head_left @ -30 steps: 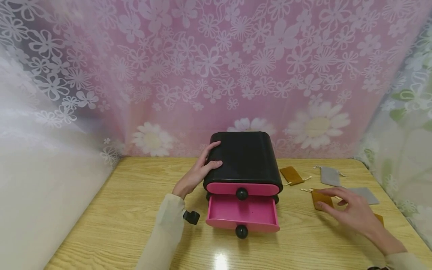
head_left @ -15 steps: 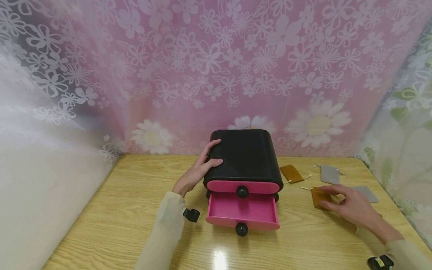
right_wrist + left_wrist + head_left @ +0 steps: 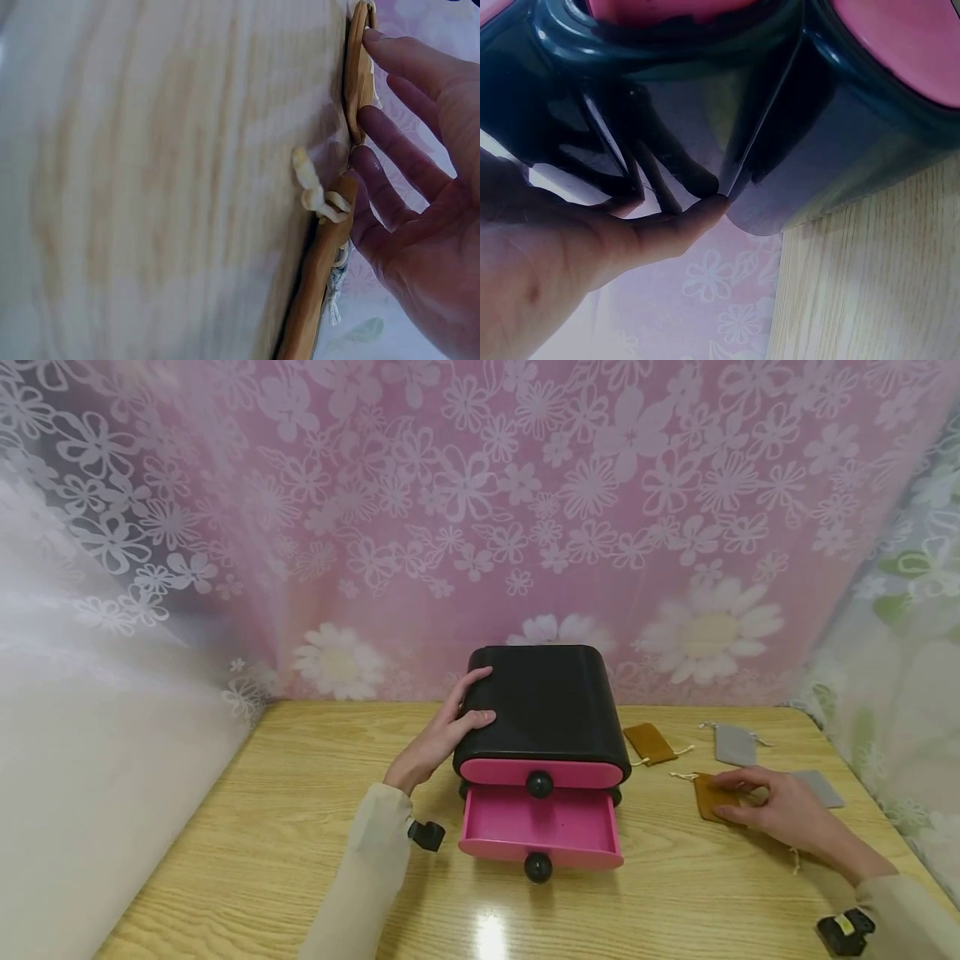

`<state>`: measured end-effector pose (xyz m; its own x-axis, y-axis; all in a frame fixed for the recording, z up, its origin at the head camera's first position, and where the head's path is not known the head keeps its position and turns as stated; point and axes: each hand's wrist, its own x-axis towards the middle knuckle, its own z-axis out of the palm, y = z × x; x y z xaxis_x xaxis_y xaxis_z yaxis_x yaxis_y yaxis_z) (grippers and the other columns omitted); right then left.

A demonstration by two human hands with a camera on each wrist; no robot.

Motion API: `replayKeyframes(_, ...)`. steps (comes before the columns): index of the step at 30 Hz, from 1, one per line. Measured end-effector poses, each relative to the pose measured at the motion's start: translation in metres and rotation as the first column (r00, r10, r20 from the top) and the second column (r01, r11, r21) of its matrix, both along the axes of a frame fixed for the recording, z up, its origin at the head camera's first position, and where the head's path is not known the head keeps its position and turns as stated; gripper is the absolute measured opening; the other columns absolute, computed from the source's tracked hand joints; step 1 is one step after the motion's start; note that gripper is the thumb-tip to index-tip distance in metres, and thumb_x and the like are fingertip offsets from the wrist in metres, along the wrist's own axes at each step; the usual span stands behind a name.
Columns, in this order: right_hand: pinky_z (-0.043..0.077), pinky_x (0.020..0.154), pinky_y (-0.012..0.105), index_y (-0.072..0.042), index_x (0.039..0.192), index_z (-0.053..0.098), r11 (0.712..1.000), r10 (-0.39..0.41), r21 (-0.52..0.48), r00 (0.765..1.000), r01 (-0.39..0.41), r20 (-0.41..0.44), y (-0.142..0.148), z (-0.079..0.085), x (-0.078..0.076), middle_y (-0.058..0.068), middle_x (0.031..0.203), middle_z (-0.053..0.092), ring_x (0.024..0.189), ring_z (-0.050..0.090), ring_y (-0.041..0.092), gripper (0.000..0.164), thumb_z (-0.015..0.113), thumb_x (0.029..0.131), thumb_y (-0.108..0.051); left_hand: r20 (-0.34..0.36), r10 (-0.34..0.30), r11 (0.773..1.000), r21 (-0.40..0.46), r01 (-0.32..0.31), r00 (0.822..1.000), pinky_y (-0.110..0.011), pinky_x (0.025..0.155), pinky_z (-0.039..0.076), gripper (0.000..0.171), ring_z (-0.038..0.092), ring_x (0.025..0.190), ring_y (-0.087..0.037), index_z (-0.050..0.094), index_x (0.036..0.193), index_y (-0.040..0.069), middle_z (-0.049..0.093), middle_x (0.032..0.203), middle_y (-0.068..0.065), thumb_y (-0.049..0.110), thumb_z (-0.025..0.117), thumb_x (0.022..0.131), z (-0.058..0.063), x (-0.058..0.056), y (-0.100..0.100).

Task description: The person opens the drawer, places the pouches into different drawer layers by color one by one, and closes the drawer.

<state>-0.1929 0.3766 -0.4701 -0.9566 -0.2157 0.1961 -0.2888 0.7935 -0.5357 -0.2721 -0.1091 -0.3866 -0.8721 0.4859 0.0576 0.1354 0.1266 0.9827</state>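
In the head view my left hand [image 3: 438,739] rests on the left side of a black two-drawer box [image 3: 540,702], thumb and a finger on its top. The left wrist view shows the left fingers [image 3: 682,225] against the box's dark side [image 3: 682,120]. The lower pink drawer [image 3: 540,822] stands pulled out, with a round black knob [image 3: 538,867]. My right hand [image 3: 787,810] touches a brown drawstring pouch [image 3: 708,797] lying flat, thumb and fingers apart on it. In the right wrist view that pouch [image 3: 358,75] lies at the fingertips.
Another brown pouch [image 3: 649,743] lies beside the box. Two grey pouches, a far one [image 3: 735,745] and a nearer one [image 3: 821,787], lie at right. A further brown pouch [image 3: 319,262] is under the right hand. A flowered curtain [image 3: 465,527] hangs behind the wooden table [image 3: 315,777].
My right hand has lowered and settled on the brown pouch, its thumb and fingertips touching it. The left hand and the box have stayed in place.
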Motion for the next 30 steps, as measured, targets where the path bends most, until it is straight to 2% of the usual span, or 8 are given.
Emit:
replayKeyframes(11, 0.050, 0.069, 0.025, -0.020, 0.117, 0.076, 0.997, 0.002, 0.074, 1.000, -0.004, 0.025, 0.0010, -0.0023, -0.0031, 0.010, 0.117, 0.073, 0.093, 0.058, -0.008, 0.039, 0.086, 0.082, -0.033, 0.002, -0.004, 1.000, 0.003, 0.004, 1.000, -0.054, 0.117, 0.040, 0.062, 0.045, 0.146, -0.027, 0.030, 0.154, 0.052, 0.028, 0.165, 0.002, 0.034, 0.056, 0.101, 0.0008, 0.0003, 0.0007)
replayKeyframes(13, 0.051, 0.070, 0.026, -0.020, 0.117, 0.076, 0.996, -0.001, 0.089, 0.999, -0.002, 0.035, 0.0009, -0.0026, -0.0037, 0.011, 0.118, 0.073, 0.094, 0.062, -0.001, 0.040, 0.086, 0.082, -0.035, 0.003, -0.006, 1.000, 0.007, 0.006, 1.000, -0.054, 0.117, 0.040, 0.061, 0.045, 0.145, -0.027, 0.030, 0.153, 0.052, 0.029, 0.165, 0.002, 0.033, 0.056, 0.101, 0.0009, 0.0003, 0.0006)
replayKeyframes(18, 0.052, 0.071, 0.028, -0.021, 0.117, 0.077, 0.993, -0.011, 0.115, 0.999, 0.005, 0.050, 0.0003, -0.0028, -0.0045, 0.016, 0.121, 0.072, 0.099, 0.069, 0.027, 0.040, 0.086, 0.082, -0.037, 0.005, -0.006, 1.000, 0.010, 0.005, 1.000, -0.054, 0.117, 0.040, 0.061, 0.045, 0.145, -0.027, 0.030, 0.153, 0.052, 0.029, 0.164, 0.002, 0.033, 0.056, 0.101, 0.0010, 0.0008, 0.0005)
replayKeyframes(20, 0.052, 0.072, 0.028, -0.021, 0.116, 0.077, 0.993, -0.011, 0.119, 0.999, 0.005, 0.053, 0.0003, -0.0028, -0.0044, 0.017, 0.121, 0.071, 0.100, 0.069, 0.032, 0.039, 0.086, 0.082, -0.037, 0.006, -0.004, 1.000, 0.008, 0.004, 1.000, -0.054, 0.118, 0.039, 0.061, 0.044, 0.145, -0.027, 0.030, 0.153, 0.052, 0.029, 0.164, 0.002, 0.034, 0.056, 0.101, 0.0010, 0.0012, 0.0008)
replayKeyframes(24, 0.052, 0.071, 0.027, -0.022, 0.114, 0.077, 0.993, -0.015, 0.117, 0.998, 0.009, 0.057, 0.0006, -0.0030, -0.0041, 0.015, 0.118, 0.073, 0.097, 0.070, 0.026, 0.035, 0.085, 0.083, -0.036, 0.004, -0.001, 1.000, 0.002, 0.001, 1.000, -0.054, 0.118, 0.038, 0.061, 0.043, 0.146, -0.027, 0.031, 0.153, 0.052, 0.027, 0.165, 0.002, 0.034, 0.056, 0.101, 0.0009, 0.0015, 0.0012)
replayKeyframes(30, 0.049, 0.067, 0.025, -0.024, 0.107, 0.077, 0.995, -0.031, 0.092, 0.997, 0.025, 0.064, -0.0008, -0.0018, -0.0032, 0.003, 0.106, 0.074, 0.084, 0.062, -0.002, 0.026, 0.084, 0.084, -0.034, 0.002, 0.002, 1.000, 0.001, -0.002, 1.000, -0.055, 0.118, 0.038, 0.060, 0.042, 0.147, -0.027, 0.031, 0.152, 0.053, 0.026, 0.166, 0.002, 0.034, 0.056, 0.101, 0.0006, 0.0010, 0.0008)
